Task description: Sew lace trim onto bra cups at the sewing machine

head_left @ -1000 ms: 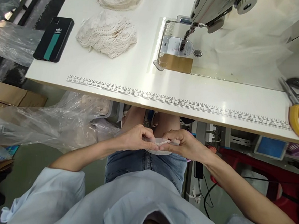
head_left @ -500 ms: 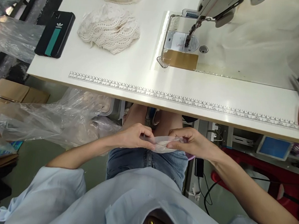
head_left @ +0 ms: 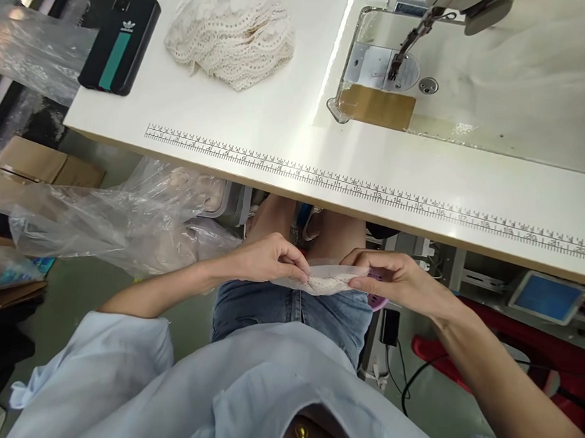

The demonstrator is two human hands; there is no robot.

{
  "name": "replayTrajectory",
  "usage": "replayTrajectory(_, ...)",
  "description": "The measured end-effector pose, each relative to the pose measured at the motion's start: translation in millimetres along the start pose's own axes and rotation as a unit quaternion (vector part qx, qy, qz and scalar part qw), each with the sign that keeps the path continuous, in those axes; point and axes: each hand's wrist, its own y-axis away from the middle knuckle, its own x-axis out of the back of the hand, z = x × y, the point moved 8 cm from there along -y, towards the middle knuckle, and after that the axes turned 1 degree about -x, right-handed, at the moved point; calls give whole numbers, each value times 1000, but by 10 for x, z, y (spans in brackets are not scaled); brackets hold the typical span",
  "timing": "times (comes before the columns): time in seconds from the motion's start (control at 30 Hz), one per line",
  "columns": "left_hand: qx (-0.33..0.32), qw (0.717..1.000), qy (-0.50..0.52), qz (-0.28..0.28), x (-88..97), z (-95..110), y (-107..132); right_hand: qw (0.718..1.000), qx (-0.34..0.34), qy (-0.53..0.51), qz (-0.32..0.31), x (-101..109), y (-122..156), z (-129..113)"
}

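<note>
Over my lap, a small piece of white lace fabric (head_left: 327,283) with a sheer edge stretches between my two hands. Thumb and fingers of my left hand (head_left: 274,261) pinch its left end. At the other end, my right hand (head_left: 393,277) grips the fabric between thumb and fingers. Both hands are below the front edge of the white sewing table (head_left: 289,129). On the table lies a pile of cream eyelet lace (head_left: 232,35), apart from my hands.
A sewing machine needle and presser foot (head_left: 396,65) stand at the table's right. A black phone (head_left: 119,45) lies at the left corner, and a printed ruler (head_left: 300,171) runs along the front edge. Clear plastic bags (head_left: 111,226) and a cardboard box (head_left: 33,161) are at lower left.
My right hand has moved slightly right, so more of the lace shows between my hands. The view has shifted; the scissors at the right have left the picture.
</note>
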Motion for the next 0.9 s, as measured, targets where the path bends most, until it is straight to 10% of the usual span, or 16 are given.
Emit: replayTrajectory(0.9,-18,997,58,-36,-16,76,-15,981,-17,-167,97,18,-80,149)
